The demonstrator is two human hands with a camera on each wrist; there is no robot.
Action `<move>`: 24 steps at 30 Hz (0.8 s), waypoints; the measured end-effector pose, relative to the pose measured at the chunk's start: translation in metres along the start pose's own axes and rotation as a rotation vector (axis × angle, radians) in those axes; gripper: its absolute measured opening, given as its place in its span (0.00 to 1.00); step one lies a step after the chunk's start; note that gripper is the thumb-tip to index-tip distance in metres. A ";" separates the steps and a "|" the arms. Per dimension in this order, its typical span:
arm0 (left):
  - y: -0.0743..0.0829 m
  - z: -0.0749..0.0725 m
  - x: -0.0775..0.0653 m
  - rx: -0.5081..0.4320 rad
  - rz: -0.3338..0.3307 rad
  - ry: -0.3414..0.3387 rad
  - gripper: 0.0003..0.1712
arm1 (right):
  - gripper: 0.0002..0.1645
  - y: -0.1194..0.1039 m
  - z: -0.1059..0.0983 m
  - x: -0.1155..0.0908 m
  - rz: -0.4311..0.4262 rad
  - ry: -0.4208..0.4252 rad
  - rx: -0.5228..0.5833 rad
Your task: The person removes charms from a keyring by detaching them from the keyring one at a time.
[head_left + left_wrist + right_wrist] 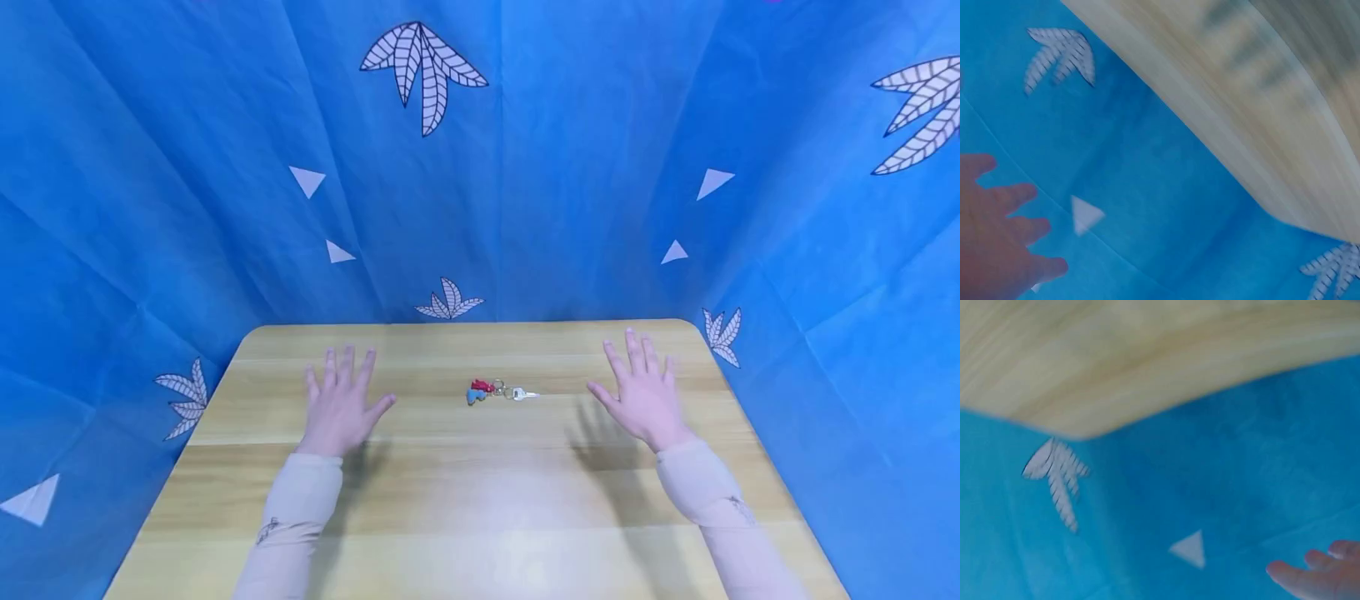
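A keychain (501,391) lies flat on the wood-grain tabletop (480,475), toward the far edge and between the two hands, well apart from both. Its components run roughly in line: a red charm (481,385) and a blue charm (476,396) at the left end, metal rings at the middle, and a silver key (525,394) at the right end, blade pointing right.

The left hand (339,412) is held above the tabletop, back upward, fingers straight and spread apart, thumb extended inward toward the keychain. The right hand (643,402) mirrors this pose: raised, back upward, fingers extended and apart, thumb pointing inward. Each casts a shadow on the wood. Both forearms, in pale sleeves (303,492), enter from the near edge.

Blue fabric (585,150) printed with white leaves and triangles surrounds the table's far edge and sides.
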State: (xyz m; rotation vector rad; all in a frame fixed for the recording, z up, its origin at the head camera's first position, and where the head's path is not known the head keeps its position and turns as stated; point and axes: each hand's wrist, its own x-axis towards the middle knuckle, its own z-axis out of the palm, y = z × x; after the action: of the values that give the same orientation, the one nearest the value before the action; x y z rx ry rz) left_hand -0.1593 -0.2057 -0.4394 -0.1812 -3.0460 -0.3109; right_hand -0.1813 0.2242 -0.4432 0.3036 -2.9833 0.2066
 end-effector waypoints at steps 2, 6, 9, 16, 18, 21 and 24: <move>0.008 -0.003 -0.001 -0.002 0.024 -0.010 0.44 | 0.43 -0.007 0.002 0.001 -0.039 0.010 0.015; 0.022 0.003 -0.007 -0.059 0.086 0.016 0.40 | 0.41 -0.020 0.013 -0.004 -0.078 0.002 0.041; 0.027 0.015 -0.015 -0.139 0.122 0.079 0.36 | 0.39 -0.027 0.024 -0.010 -0.093 0.000 0.094; 0.035 0.045 -0.025 -0.329 0.137 0.165 0.27 | 0.35 -0.029 0.054 -0.018 -0.121 -0.002 0.267; 0.038 0.052 -0.025 -0.373 0.097 0.175 0.24 | 0.33 -0.031 0.061 -0.018 -0.102 0.001 0.335; 0.043 0.059 -0.022 -0.445 0.006 0.188 0.22 | 0.31 -0.037 0.070 -0.014 -0.070 0.018 0.435; 0.050 0.065 -0.016 -0.499 -0.050 0.189 0.20 | 0.27 -0.043 0.078 -0.008 -0.034 0.036 0.521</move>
State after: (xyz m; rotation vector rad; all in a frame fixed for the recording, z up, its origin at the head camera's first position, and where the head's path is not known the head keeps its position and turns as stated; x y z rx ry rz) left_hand -0.1415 -0.1449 -0.4948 -0.0943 -2.7311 -1.0242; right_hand -0.1739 0.1729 -0.5153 0.3942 -2.8364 0.9757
